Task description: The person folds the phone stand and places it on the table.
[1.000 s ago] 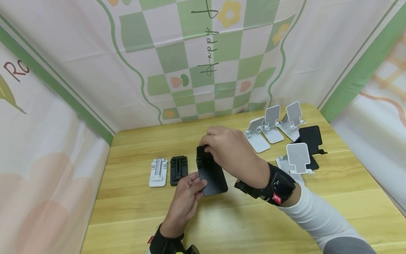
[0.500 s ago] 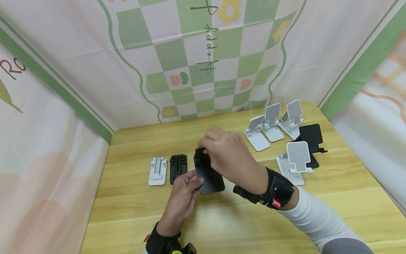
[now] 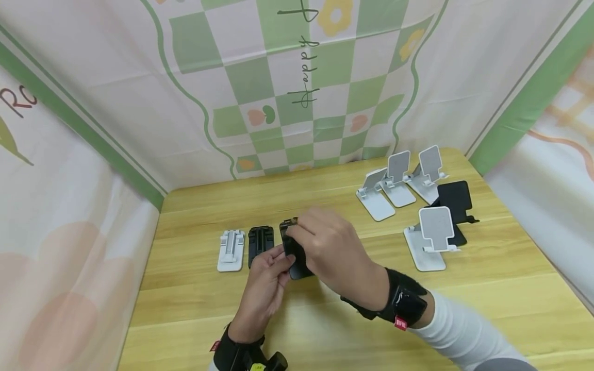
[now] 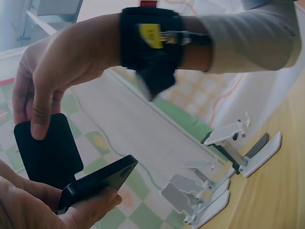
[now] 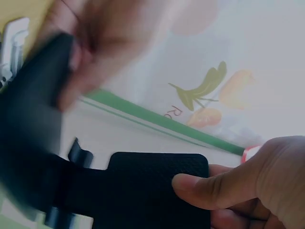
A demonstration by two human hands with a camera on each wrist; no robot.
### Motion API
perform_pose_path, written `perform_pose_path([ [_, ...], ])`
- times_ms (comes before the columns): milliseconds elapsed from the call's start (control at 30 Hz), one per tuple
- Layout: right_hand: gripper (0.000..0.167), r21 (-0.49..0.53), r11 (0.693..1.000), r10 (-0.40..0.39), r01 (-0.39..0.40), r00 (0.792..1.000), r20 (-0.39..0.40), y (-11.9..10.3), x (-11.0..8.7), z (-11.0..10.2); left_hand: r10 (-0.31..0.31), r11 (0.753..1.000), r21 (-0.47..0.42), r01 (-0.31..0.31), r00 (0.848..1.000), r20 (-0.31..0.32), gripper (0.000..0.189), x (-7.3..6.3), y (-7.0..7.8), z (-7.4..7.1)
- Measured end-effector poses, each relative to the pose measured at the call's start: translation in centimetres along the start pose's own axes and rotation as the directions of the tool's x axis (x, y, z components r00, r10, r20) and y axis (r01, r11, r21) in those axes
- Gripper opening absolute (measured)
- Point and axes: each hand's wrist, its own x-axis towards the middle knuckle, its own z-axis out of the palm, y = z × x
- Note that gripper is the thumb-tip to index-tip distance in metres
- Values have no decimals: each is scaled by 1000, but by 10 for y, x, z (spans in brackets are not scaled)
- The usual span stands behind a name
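Pinching the black stand's (image 3: 300,267) plate (image 5: 147,183), the right hand (image 3: 331,247) is risking a slip if over-twisting against the left hand (image 3: 266,281), gripping the base (image 4: 100,178) at eight o'clock.

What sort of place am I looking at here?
Probably a makeshift work booth: printed fabric hangings rise behind and beside a wooden table, with five unfolded stands grouped at its right.

Blk stand (image 5: 128,191) prob. matt plastic
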Motion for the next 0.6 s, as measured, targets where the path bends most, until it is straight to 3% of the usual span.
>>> perform_pose_path([
  [200, 29, -37, 998, -46, 43, 996, -81, -7, -20, 15, -2, 1000, -17, 1, 998, -59, 49, 1, 5, -1],
  [433, 16, -79, 993, -96, 84, 981, -167, -14, -39, 36, 24, 998, -47, -29, 994, -109, 51, 0, 14, -3],
  [600, 26, -115, 984, -159, 135, 960, -229, -14, -50, 53, 41, 998, -45, -48, 990, -133, 50, -2, 18, -6],
])
